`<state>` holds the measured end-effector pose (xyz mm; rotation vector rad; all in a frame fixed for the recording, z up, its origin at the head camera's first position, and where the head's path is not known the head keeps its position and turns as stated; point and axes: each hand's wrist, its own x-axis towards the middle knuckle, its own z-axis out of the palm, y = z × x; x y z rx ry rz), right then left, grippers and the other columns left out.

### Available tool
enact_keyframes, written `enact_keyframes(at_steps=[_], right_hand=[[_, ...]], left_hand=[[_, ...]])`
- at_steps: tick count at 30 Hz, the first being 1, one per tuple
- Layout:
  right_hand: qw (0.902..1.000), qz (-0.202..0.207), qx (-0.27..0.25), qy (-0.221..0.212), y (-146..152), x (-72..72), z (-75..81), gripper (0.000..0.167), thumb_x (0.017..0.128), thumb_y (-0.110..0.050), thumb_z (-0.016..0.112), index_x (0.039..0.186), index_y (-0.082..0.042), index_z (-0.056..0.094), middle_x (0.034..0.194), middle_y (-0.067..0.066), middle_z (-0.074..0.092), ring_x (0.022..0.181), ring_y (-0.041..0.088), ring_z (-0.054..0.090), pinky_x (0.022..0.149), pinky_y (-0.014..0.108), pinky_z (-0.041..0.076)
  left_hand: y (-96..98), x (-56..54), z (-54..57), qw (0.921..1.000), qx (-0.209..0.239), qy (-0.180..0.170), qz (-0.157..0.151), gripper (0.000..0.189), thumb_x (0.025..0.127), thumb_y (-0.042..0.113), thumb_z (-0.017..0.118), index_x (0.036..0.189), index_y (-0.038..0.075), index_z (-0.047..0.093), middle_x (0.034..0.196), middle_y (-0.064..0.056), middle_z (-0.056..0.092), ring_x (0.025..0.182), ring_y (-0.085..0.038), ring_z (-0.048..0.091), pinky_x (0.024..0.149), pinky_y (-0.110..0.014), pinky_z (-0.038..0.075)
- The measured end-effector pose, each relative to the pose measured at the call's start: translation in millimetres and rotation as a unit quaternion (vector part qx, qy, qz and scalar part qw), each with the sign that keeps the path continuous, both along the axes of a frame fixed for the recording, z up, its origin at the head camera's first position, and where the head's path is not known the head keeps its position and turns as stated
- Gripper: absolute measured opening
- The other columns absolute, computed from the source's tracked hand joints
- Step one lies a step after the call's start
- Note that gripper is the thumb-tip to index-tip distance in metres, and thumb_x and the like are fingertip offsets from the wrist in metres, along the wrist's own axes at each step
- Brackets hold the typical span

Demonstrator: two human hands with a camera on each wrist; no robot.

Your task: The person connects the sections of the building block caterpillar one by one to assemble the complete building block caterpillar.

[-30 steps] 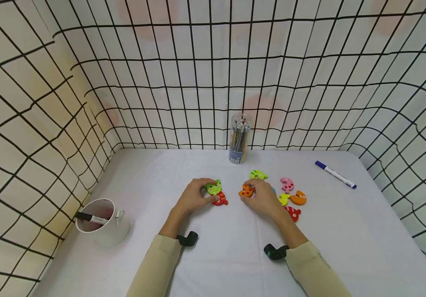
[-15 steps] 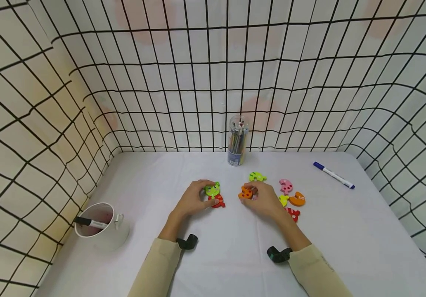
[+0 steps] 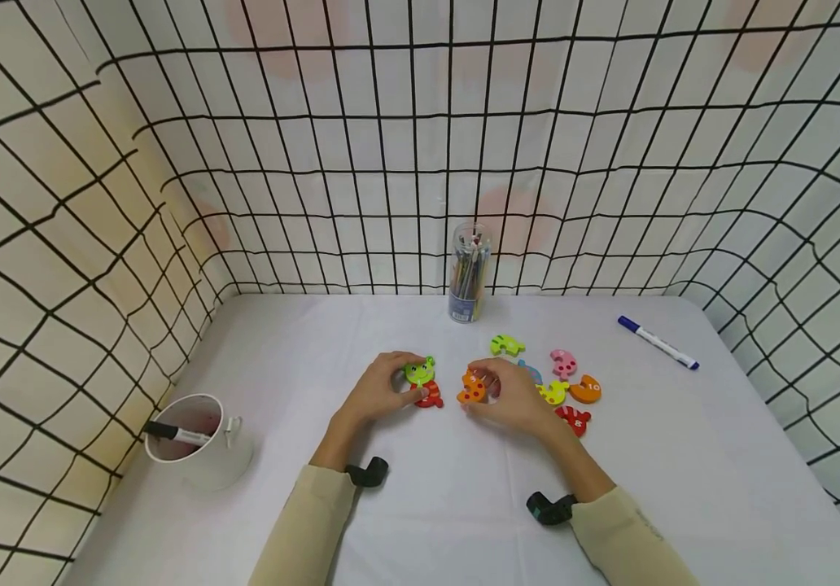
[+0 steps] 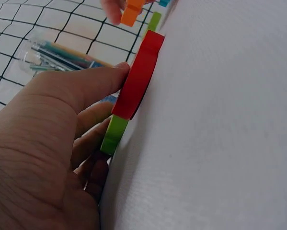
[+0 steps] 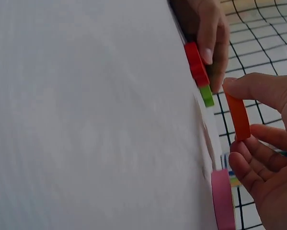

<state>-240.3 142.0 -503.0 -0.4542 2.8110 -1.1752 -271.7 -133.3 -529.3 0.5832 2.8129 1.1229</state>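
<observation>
My left hand (image 3: pixel 376 395) holds a green caterpillar-face piece (image 3: pixel 420 373) and a red striped piece (image 3: pixel 430 395) together on the white cloth. In the left wrist view the thumb presses the edge of the red piece (image 4: pixel 139 74), with the green piece (image 4: pixel 114 134) beside it. My right hand (image 3: pixel 514 397) pinches an orange spotted piece (image 3: pixel 472 388) between thumb and fingers, a short gap to the right of the red one. The right wrist view shows this orange piece (image 5: pixel 237 115) edge-on, raised above the cloth.
Right of my right hand lie several pieces: lime (image 3: pixel 508 345), pink (image 3: pixel 563 364), yellow (image 3: pixel 554 393), orange (image 3: pixel 585 389), red (image 3: pixel 574 421) and partly hidden blue (image 3: pixel 531 372). A pencil jar (image 3: pixel 470 277), blue-capped marker (image 3: pixel 658 343) and white bucket (image 3: pixel 203 448) stand or lie around; black grid surrounds the table.
My right hand has carried the orange spotted piece a little left and turned it, uncovering more of the yellow and blue pieces. The left hand has stayed nearly still around its two pieces.
</observation>
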Motion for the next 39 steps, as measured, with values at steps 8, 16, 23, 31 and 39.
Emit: enact_keyframes(at_steps=[8,16,23,31,39], right_hand=[[0.9997,0.023,-0.008,0.002,-22.8,6.9,-0.9,0.062,0.078,-0.03,0.091,0.131,-0.008,0.067,0.096,0.0,0.061,0.084,0.014,0.054,0.073,0.022,0.05],[0.9996,0.017,-0.022,-0.007,-35.3,7.8,-7.0,0.059,0.077,-0.031,0.092,0.125,-0.009,0.069,0.095,-0.001,0.063,0.083,0.014,0.056,0.074,0.022,0.051],[0.9999,0.006,-0.012,-0.008,-42.3,5.6,-2.8,0.055,0.077,-0.032,0.092,0.123,-0.011,0.07,0.093,-0.002,0.062,0.084,0.014,0.055,0.076,0.026,0.05],[0.9998,-0.009,0.009,-0.017,-48.0,5.7,-3.3,0.05,0.076,-0.033,0.092,0.116,-0.013,0.07,0.088,-0.002,0.06,0.082,0.014,0.054,0.074,0.026,0.05],[0.9988,-0.024,0.023,-0.037,-54.1,8.0,-2.4,0.05,0.075,-0.031,0.093,0.115,-0.013,0.069,0.089,0.0,0.058,0.086,0.017,0.053,0.074,0.028,0.049]], left_hand=[[1.3,0.9,-1.3,0.9999,0.012,0.007,-0.002,0.055,0.084,0.033,0.082,0.135,0.024,0.067,0.145,-0.003,0.06,0.141,-0.029,0.048,0.118,-0.055,0.038],[2.1,3.9,-0.9,0.9998,0.013,0.01,-0.006,0.056,0.083,0.033,0.085,0.135,0.022,0.067,0.145,-0.003,0.061,0.14,-0.029,0.049,0.119,-0.053,0.038],[0.2,-0.1,5.1,0.9998,0.015,0.007,-0.004,0.058,0.083,0.035,0.085,0.136,0.02,0.066,0.146,-0.003,0.06,0.141,-0.028,0.049,0.12,-0.052,0.036],[0.4,0.8,5.3,0.9998,0.021,-0.003,-0.005,0.059,0.083,0.036,0.085,0.137,0.021,0.066,0.147,-0.003,0.059,0.142,-0.028,0.047,0.121,-0.052,0.036],[1.1,1.5,4.9,0.9997,0.023,0.005,-0.004,0.059,0.082,0.038,0.086,0.135,0.02,0.067,0.145,-0.003,0.06,0.14,-0.029,0.049,0.12,-0.053,0.037]])
